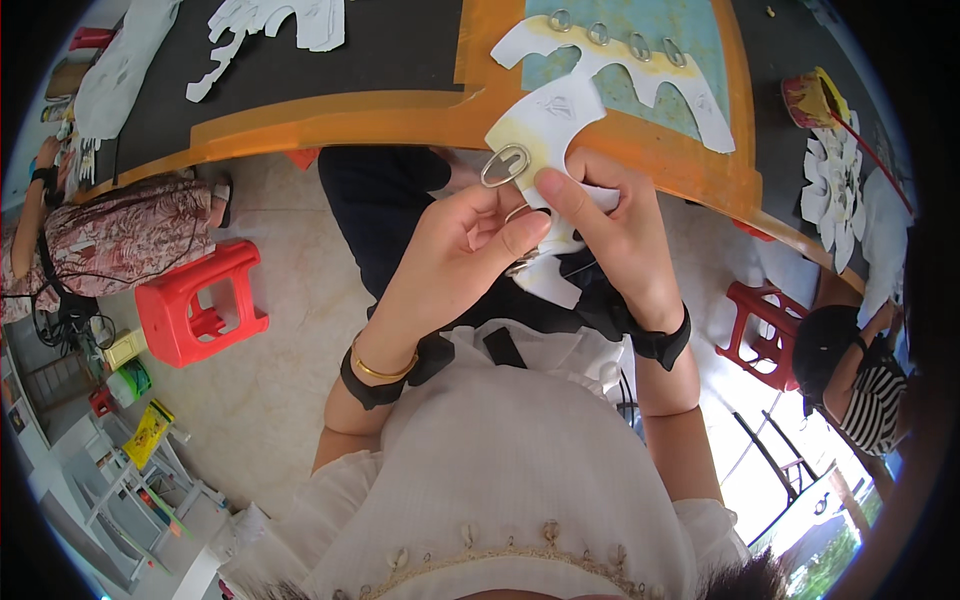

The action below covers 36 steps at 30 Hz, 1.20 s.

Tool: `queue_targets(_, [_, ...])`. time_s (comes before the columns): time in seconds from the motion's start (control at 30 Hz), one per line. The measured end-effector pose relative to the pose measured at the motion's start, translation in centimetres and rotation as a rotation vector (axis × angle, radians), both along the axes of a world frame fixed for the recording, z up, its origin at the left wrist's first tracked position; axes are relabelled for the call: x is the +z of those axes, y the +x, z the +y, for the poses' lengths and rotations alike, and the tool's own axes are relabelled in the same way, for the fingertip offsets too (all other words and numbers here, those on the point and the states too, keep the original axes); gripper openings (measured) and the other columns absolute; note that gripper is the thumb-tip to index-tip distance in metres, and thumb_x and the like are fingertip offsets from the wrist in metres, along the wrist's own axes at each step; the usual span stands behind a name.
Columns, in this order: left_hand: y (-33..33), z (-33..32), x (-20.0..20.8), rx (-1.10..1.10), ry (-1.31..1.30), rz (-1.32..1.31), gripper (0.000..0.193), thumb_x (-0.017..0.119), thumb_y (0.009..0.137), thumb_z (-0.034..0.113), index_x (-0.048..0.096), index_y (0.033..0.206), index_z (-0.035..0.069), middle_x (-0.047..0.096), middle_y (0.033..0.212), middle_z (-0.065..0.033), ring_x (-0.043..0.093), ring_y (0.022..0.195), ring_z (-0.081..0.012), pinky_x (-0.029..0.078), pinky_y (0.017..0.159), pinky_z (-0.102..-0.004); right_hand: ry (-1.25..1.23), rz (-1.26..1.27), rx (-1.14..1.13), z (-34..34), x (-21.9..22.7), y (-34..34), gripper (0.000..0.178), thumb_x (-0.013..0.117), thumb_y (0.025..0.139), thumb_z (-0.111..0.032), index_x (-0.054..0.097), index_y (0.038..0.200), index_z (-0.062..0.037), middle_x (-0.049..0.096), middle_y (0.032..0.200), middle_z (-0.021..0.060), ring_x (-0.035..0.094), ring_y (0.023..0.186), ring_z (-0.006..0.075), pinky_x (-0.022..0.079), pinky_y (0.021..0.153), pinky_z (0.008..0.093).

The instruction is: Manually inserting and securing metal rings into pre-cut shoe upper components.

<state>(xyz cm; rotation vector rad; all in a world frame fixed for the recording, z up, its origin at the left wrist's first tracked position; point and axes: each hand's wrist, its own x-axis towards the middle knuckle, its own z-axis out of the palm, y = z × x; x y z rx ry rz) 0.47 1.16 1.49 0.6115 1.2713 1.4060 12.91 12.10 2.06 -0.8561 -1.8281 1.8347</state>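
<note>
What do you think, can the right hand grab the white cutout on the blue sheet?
Probably yes: the four-ring cutout lies just beyond the right hand, and the way looks mostly free. But that hand holds another white cutout, so it might need freeing first.

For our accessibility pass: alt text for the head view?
A person's left hand and right hand hold a curved white cutout with an oval metal ring, near a dark table. On the table, a similar white piece with four metal ovals lies over a blue-green panel.
</note>
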Motion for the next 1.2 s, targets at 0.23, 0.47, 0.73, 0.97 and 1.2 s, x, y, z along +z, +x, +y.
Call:
queue_targets(0.23, [-0.4, 0.2, -0.3, 0.040, 0.013, -0.221, 0.014, 0.064, 0.086, 0.011, 0.058, 0.089, -0.002, 0.062, 0.083, -0.0058, 0.060, 0.073, -0.0098, 0.053, 0.067, -0.0243, -0.413, 0.118, -0.094, -0.1, 0.7, 0.9, 0.054, 0.042, 0.094, -0.048, 0.054, 0.083, 0.0034, 0.052, 0.070, 0.0021, 0.045, 0.065, 0.0111, 0.038, 0.062, 0.0245])
queue_targets(0.47, [-0.4, 0.0, -0.4, 0.181, 0.049, -0.219, 0.012, 0.063, 0.086, 0.009, 0.057, 0.087, -0.001, 0.063, 0.084, -0.0063, 0.060, 0.075, -0.0097, 0.053, 0.070, -0.0241, 0.079, -0.067, 0.122, -1.3, 1.1, 1.4, 0.021, 0.063, 0.085, -0.014, 0.054, 0.076, 0.0014, 0.050, 0.067, 0.0021, 0.044, 0.063, 0.0100, 0.037, 0.059, 0.0230])
queue_targets(0.73, [-0.1, -0.2, 0.0, 0.124, 0.116, -0.145, 0.026, 0.064, 0.081, -0.003, 0.052, 0.104, -0.002, 0.062, 0.093, -0.0073, 0.060, 0.087, -0.0104, 0.051, 0.077, -0.0242, 0.152, -0.006, -0.026, -2.0, -0.4, 1.3, 0.020, 0.057, 0.089, -0.013, 0.054, 0.075, 0.0008, 0.048, 0.063, 0.0044, 0.042, 0.061, 0.0119, 0.036, 0.057, 0.0253])
queue_targets(0.97, [-0.2, -0.4, -0.3, 0.088, 0.068, -0.194, 0.029, 0.066, 0.079, -0.004, 0.052, 0.103, -0.002, 0.060, 0.097, -0.0069, 0.060, 0.086, -0.0093, 0.050, 0.077, -0.0229, -0.175, 0.219, -0.199, -1.7, -2.1, 1.8, 0.029, 0.047, 0.095, -0.027, 0.057, 0.097, 0.0006, 0.057, 0.077, 0.0034, 0.048, 0.067, 0.0116, 0.041, 0.066, 0.0244])
queue_targets(1.2, [-0.4, -0.6, -0.7, -0.188, 0.109, 0.211, 0.035, 0.062, 0.081, -0.002, 0.049, 0.114, -0.002, 0.058, 0.107, -0.0105, 0.059, 0.097, -0.0154, 0.048, 0.085, -0.0287, -0.114, 0.161, -0.161, -0.9, -2.0, 1.5, 0.020, 0.055, 0.093, -0.021, 0.057, 0.095, -0.0012, 0.056, 0.083, -0.0019, 0.050, 0.077, 0.0034, 0.040, 0.070, 0.0190])
